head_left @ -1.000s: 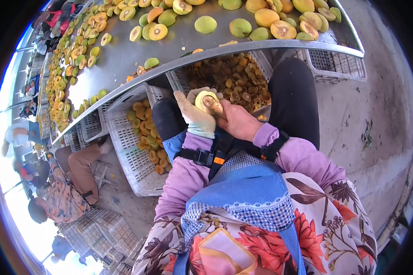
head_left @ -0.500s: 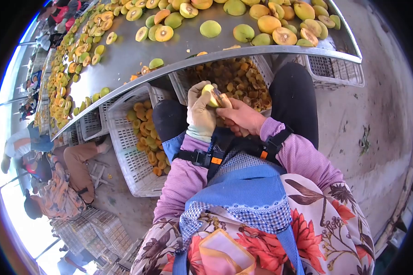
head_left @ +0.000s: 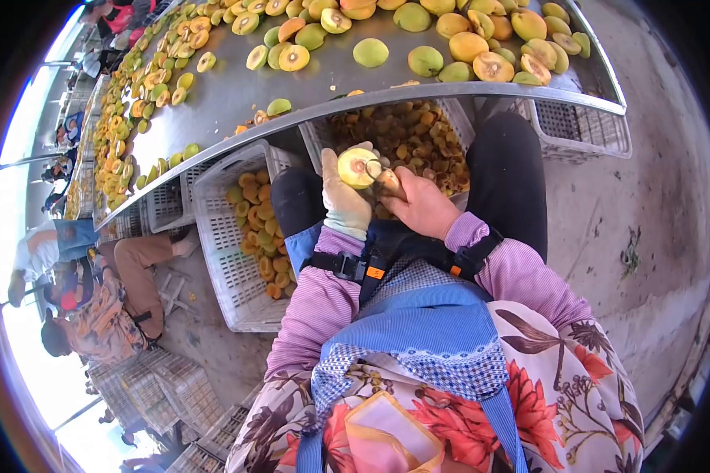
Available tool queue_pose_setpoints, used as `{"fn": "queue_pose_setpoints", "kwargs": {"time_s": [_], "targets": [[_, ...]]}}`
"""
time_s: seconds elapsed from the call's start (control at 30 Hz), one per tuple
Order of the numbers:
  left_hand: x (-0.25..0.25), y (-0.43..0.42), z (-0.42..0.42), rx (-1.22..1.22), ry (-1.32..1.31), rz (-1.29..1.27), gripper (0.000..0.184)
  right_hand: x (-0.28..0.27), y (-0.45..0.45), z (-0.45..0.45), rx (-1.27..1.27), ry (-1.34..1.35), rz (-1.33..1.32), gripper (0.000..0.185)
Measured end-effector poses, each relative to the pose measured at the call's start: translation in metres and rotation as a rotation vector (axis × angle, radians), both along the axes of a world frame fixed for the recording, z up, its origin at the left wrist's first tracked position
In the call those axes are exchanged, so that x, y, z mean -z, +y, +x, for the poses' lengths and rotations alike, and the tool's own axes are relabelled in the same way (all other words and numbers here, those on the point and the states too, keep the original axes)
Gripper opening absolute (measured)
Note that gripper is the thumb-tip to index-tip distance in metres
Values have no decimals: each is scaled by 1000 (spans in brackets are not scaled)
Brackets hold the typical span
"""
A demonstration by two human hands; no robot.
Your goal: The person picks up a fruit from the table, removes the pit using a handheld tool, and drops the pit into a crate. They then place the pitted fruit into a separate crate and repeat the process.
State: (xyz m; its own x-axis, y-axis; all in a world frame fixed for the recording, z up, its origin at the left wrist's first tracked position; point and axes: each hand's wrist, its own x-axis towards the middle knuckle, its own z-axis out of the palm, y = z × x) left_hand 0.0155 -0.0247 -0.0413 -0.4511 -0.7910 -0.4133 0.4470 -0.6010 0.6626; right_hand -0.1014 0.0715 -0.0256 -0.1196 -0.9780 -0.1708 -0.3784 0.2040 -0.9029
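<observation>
My left hand (head_left: pixel 344 193), in a pale glove, is closed around a halved peach-like fruit (head_left: pixel 356 168), its yellow cut face and reddish centre turned up. In my bare right hand (head_left: pixel 423 205) is a coring tool (head_left: pixel 390 184) with a wooden handle and what looks like a small metal loop. The loop touches the right side of the cut face. Both hands are over my lap, just in front of a crate of fruit scraps (head_left: pixel 464 118) under the table edge.
Halved green and orange fruits (head_left: pixel 424 61) cover much of the metal table (head_left: pixel 331 79). A white crate of fruit halves (head_left: pixel 213 236) stands left of my legs. Another white crate (head_left: pixel 584 130) sits under the table at right. A person (head_left: pixel 106 315) sits at far left beside stacked crates.
The fruit half has turned in my left hand, so its cut face now points up. The coring tool has shifted to the edge of its centre.
</observation>
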Motion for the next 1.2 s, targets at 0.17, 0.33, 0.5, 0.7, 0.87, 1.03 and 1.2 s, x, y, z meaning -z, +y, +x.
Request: {"fn": "queue_pose_setpoints", "kwargs": {"time_s": [0.17,0.33,0.5,0.7,0.87,1.03,1.2], "targets": [[-3,4,-5,-79,-118,-81,57,-3,-2,1,-37,18,22,35],[-10,6,-6,-111,-98,-133,58,2,-5,1,-71,6,-18,34],[3,2,-1,-122,-232,-207,71,4,-9,5,-51,-7,-6,32],[1,1,-2,-152,-283,-203,78,8,-12,12,-43,3,8,31],[-1,1,-1,-139,-297,-194,78,8,-13,13,-59,4,3,29],[-5,4,-4,-159,-393,-320,78,7,-15,13,-67,-75,66,27],[-5,1,4,-16,-393,-335,80,0,-11,5,-177,-62,176,29]]}}
